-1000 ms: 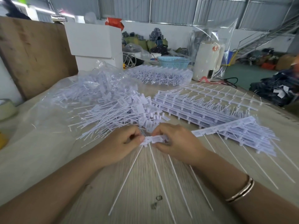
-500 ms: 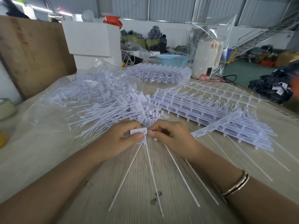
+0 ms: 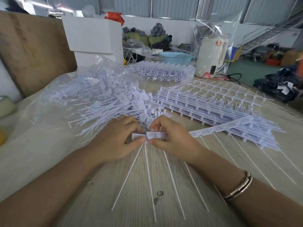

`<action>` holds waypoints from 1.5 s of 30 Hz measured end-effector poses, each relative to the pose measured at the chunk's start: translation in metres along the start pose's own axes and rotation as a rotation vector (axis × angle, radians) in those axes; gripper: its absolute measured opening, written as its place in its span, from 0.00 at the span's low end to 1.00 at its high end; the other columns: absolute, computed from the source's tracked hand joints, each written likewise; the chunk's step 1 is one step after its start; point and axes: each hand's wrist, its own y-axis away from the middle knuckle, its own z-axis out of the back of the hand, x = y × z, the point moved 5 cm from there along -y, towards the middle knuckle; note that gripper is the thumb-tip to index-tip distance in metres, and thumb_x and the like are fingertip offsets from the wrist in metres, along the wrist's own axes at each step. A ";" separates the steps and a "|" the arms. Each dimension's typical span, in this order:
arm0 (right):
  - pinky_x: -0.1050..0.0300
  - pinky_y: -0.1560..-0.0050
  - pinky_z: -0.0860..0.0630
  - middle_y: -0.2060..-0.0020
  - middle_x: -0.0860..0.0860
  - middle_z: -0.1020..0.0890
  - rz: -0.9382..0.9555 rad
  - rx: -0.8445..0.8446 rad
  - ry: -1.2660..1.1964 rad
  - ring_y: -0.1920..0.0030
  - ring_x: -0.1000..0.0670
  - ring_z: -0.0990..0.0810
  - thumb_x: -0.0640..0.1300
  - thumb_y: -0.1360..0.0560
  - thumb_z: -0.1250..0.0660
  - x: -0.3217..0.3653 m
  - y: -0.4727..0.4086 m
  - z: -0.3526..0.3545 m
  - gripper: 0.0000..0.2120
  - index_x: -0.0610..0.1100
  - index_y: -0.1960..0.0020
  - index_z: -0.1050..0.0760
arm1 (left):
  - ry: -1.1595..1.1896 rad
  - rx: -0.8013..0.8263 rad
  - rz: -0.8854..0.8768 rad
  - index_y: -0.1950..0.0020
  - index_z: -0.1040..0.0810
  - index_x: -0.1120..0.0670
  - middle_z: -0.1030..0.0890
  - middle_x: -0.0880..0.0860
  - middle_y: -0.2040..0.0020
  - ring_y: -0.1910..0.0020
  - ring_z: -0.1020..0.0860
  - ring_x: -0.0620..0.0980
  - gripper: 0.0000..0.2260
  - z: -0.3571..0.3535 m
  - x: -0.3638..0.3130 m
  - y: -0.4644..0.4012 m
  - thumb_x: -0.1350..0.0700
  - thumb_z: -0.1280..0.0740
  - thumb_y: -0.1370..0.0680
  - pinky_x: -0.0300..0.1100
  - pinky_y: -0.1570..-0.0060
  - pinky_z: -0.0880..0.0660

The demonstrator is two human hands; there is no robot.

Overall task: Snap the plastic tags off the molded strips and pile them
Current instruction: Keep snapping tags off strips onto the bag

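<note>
A white molded strip (image 3: 216, 129) of tags runs from the table's centre out to the right, its long thin tails fanning toward me. My right hand (image 3: 172, 138) pinches the strip's near end between thumb and fingers. My left hand (image 3: 119, 141) pinches the end tag (image 3: 136, 136) right beside it, thumb on top. The two hands nearly touch. A loose pile of snapped-off tags (image 3: 114, 108) lies just beyond my left hand. A stack of whole strips (image 3: 213, 108) lies beyond my right hand.
Clear plastic bags of tags (image 3: 82, 89) sit at the back left. Another bundle of strips (image 3: 160, 71) lies further back, with a blue basket (image 3: 175, 57), white boxes (image 3: 93, 38) and a white appliance (image 3: 209, 56). A tape roll (image 3: 6, 105) sits at the left edge.
My hands stayed at the table's centre, working the strip's end. The left thumb's tag was tilted up half a second ago; it now lies level beside the strip.
</note>
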 end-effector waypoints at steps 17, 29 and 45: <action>0.51 0.55 0.26 0.56 0.53 0.19 0.172 0.061 0.303 0.58 0.55 0.22 0.46 0.28 0.29 0.014 0.005 0.020 0.11 0.44 0.47 0.22 | 0.536 -0.054 0.069 0.63 0.26 0.42 0.24 0.45 0.64 0.62 0.27 0.41 0.08 -0.004 -0.008 -0.004 0.52 0.38 0.24 0.36 0.60 0.33; 0.61 0.64 0.28 0.67 0.50 0.18 0.008 0.038 0.007 0.67 0.52 0.21 0.43 0.25 0.32 0.004 0.002 0.019 0.05 0.42 0.55 0.19 | 0.312 -0.109 -0.074 0.59 0.20 0.60 0.22 0.54 0.62 0.60 0.27 0.51 0.18 0.009 -0.013 -0.006 0.47 0.41 0.25 0.46 0.54 0.32; 0.70 0.65 0.31 0.65 0.59 0.24 -0.066 -0.003 -0.067 0.68 0.62 0.28 0.47 0.31 0.27 -0.006 0.005 0.033 0.08 0.49 0.55 0.25 | 0.108 -0.058 -0.093 0.60 0.25 0.46 0.28 0.38 0.63 0.58 0.31 0.41 0.12 0.008 -0.012 0.000 0.40 0.41 0.25 0.45 0.55 0.34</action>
